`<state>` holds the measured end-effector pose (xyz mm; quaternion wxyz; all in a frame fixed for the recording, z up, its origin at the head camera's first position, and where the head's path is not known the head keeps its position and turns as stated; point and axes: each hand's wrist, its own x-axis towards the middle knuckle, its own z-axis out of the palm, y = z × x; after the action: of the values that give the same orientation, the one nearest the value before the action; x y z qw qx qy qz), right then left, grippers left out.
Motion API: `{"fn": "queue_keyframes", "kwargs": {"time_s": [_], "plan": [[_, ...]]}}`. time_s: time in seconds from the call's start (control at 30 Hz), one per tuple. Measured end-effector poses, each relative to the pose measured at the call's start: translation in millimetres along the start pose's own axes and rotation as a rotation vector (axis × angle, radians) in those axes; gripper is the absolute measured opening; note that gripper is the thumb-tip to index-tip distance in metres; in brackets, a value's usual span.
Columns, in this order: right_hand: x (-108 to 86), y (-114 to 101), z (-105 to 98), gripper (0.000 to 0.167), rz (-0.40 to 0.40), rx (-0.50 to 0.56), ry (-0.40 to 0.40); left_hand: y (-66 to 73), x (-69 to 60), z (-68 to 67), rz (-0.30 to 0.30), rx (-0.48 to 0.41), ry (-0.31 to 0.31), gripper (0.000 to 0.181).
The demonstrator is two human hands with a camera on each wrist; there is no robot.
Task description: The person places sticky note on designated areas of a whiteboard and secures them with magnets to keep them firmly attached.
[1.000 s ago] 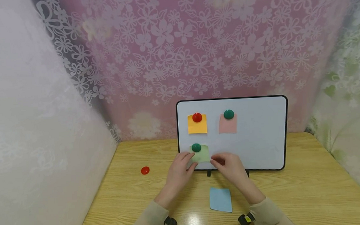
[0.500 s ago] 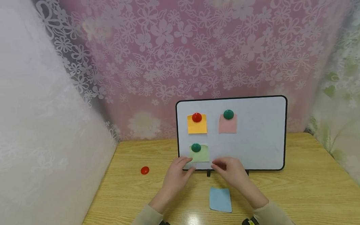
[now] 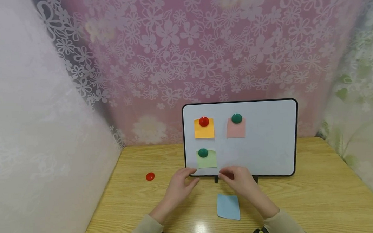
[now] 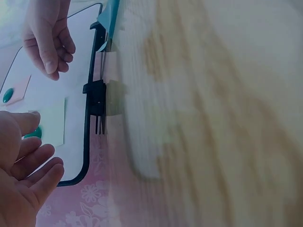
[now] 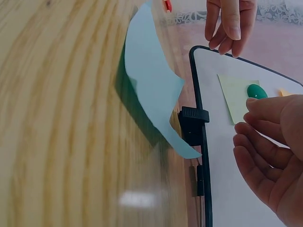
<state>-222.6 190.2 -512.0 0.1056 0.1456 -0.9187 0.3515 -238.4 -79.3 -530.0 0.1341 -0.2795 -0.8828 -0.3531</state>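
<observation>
My left hand (image 3: 178, 188) is just off the lower left edge of a whiteboard (image 3: 270, 140), thumb and fingers spread apart, holding nothing. On the other side of the green sticky note (image 3: 209, 161), near the board's bottom edge, my right hand (image 3: 241, 179) has its fingers loosely bent with nothing seen in them. A green magnet (image 3: 203, 153) sits on that note's upper part. Above it hangs a yellow-orange sticky note (image 3: 204, 131) under a red magnet (image 3: 204, 121). To its right is a pink sticky note (image 3: 236, 130) with another green magnet (image 3: 237, 118).
A blue sticky note (image 3: 228, 207) lies on the wooden table (image 3: 320, 201) between the forearms; its edges curl up in the right wrist view. A loose red magnet (image 3: 150, 176) lies on the left. Black clip feet (image 5: 191, 125) support the board. Patterned curtains surround the table.
Both hands have drawn down from the green note. The left hand has left the note and moved lower left; the right has dropped slightly. Notes and magnets stay in place.
</observation>
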Motion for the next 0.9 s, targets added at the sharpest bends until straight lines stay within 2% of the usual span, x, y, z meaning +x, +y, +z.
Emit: {"fn": "queue_keyframes", "kwargs": {"time_s": [0.1,0.37,0.6,0.77,0.9], "plan": [[-0.1,0,1,0.011,-0.002,0.002,-0.011,-3.1,-2.0,-1.1,-0.017,-0.003,-0.019,0.035],[-0.4,-2,0,0.008,-0.004,0.002,-0.051,-3.0,-4.5,-6.2,-0.069,-0.085,-0.057,0.034],[-2.5,-3,3,0.006,0.025,-0.011,-0.116,-3.4,-7.0,-14.3,-0.093,-0.094,-0.095,0.033],[-4.9,0,5,0.005,-0.017,-0.038,-0.128,-5.6,-9.0,-21.1,-0.126,-0.103,-0.12,0.033],[-6.2,0,4,0.005,-0.04,-0.052,-0.13,-11.2,-12.5,-24.8,-0.13,-0.101,-0.127,0.032]]}}
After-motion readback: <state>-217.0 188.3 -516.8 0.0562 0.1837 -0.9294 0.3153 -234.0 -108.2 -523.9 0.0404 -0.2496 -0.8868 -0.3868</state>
